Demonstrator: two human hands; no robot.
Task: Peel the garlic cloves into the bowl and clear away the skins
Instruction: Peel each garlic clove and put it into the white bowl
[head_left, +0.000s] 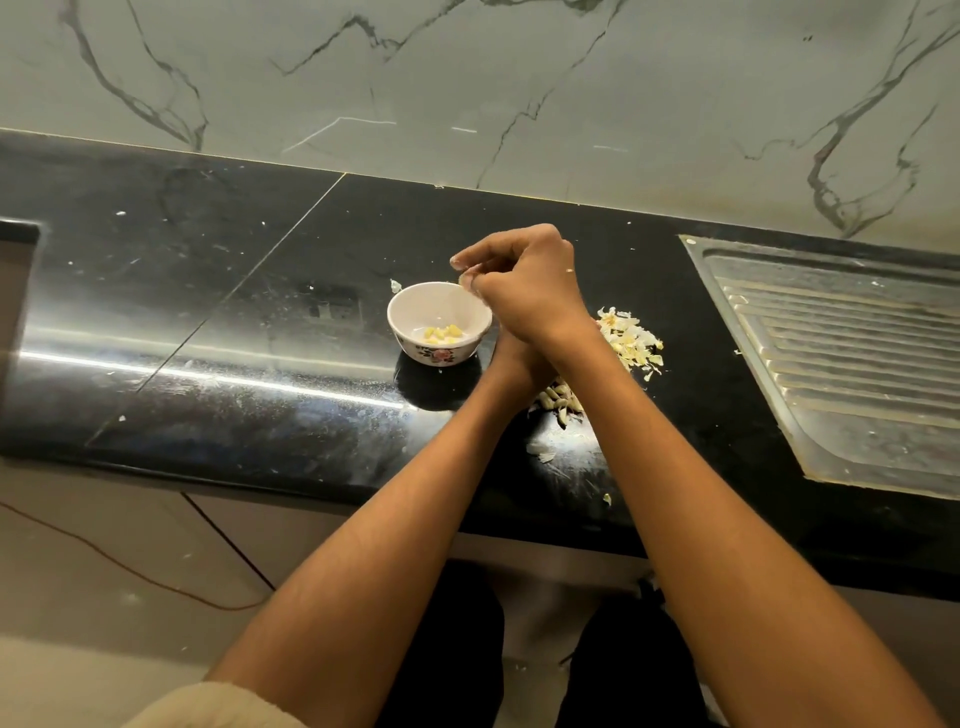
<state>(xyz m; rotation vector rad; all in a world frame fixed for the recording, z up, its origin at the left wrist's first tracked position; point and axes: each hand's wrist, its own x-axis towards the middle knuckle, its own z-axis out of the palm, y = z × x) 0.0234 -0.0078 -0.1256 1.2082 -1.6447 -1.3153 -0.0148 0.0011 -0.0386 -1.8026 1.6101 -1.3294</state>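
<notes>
Just above the middle of the frame, your two hands are working pressed together over the right rim of a small white bowl (439, 321). Your right hand (524, 283) is lying on top, its fingers curled inward and seemingly pinching a pale garlic clove (466, 281) at the fingertips, likely so the peeled clove can drop straight into the bowl. Your left hand (511, 358) is sitting underneath and is mostly hidden, so you cannot tell whether it is gripping anything.

Moving outward, the bowl is holding a few yellowish peeled cloves (442, 334) at its bottom and is showing a flower pattern on its side. To the right of your wrists, a heap of papery skins (631, 338) is collecting on the black countertop (234, 312), apparently kept apart from the bowl for later clearing. Just below your wrists, a cluster of unpeeled cloves (558, 401) is waiting within easy reach. At the right edge, a steel drainboard (841, 364) is sloping away. Loose skin flecks are scattering across the counter.
</notes>
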